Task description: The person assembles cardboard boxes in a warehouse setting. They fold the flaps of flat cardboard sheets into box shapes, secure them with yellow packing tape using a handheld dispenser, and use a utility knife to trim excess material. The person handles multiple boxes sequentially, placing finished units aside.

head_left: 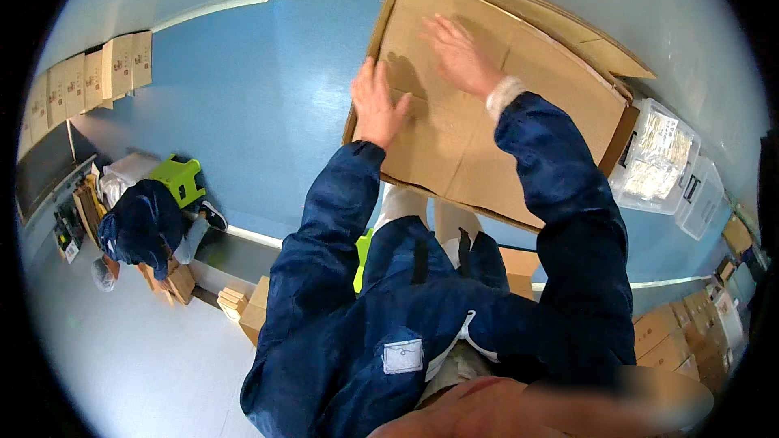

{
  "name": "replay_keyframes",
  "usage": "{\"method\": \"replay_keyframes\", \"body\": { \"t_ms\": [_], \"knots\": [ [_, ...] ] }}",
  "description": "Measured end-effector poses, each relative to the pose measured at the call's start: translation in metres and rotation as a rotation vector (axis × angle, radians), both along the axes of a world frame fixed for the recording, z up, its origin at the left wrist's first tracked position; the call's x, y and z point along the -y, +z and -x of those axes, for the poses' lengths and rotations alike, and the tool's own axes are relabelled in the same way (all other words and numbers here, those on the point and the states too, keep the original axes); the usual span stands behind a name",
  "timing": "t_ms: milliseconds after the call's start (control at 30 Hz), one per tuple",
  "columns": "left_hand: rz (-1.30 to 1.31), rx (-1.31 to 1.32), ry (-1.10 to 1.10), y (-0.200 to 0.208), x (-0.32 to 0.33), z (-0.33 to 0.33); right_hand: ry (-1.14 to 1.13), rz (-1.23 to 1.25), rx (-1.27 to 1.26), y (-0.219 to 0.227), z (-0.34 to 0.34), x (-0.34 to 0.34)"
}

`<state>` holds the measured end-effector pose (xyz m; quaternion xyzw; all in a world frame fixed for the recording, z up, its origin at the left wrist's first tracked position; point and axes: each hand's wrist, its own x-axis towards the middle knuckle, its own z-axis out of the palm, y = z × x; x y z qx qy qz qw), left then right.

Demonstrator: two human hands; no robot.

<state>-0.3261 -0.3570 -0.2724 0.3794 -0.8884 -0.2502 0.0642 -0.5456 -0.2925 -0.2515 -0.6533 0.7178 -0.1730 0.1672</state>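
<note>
Touching the box [466,134] at its left edge, fingers together and thumb apart, the left hand [378,105] might let it slide if the right hand [461,57], fingers slightly spread, pushed hard.

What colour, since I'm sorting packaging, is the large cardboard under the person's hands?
The cardboard is plain brown; it shows best in the head view.

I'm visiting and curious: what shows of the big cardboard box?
The cardboard box looks brown, corrugated and open, its broad panel creased, flaps along its far side. It sits askew, left of clear plastic boxes. The left grip rests on its left edge; the right grip is spread over the panel, contact unclear.
</note>
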Motion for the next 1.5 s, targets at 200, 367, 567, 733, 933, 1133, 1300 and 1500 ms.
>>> {"method": "replay_keyframes", "body": {
  "t_ms": [200,367,567,733,933,1133,1300,1500],
  "knots": [
    [-0.128,0.127,0.104,-0.015,0.044,-0.033,0.196,-0.106,-0.341,-0.016,-0.008,0.079],
    [-0.399,-0.030,-0.017,-0.031,0.065,-0.047,0.241,-0.088,-0.170,-0.037,0.012,0.091],
    [-0.763,-0.190,0.007,-0.042,0.083,-0.038,0.209,0.012,-0.235,-0.038,0.008,0.097],
    [-0.369,-0.001,-0.102,-0.041,0.072,-0.033,0.246,-0.036,-0.327,-0.039,0.006,0.101],
    [-0.400,-0.134,-0.013,0.003,0.004,-0.024,0.018,0.059,0.071,-0.045,0.013,0.091],
    [-0.463,0.025,0.009,-0.027,0.013,-0.024,-0.022,0.015,-0.076,-0.043,0.029,0.078],
    [-0.682,0.038,-0.005,-0.030,0.033,-0.024,0.167,0.043,-0.244,-0.045,0.027,0.104],
    [-0.599,0.089,-0.006,-0.029,0.032,-0.018,0.280,0.160,-0.245,-0.061,0.039,0.115]
  ]
}}
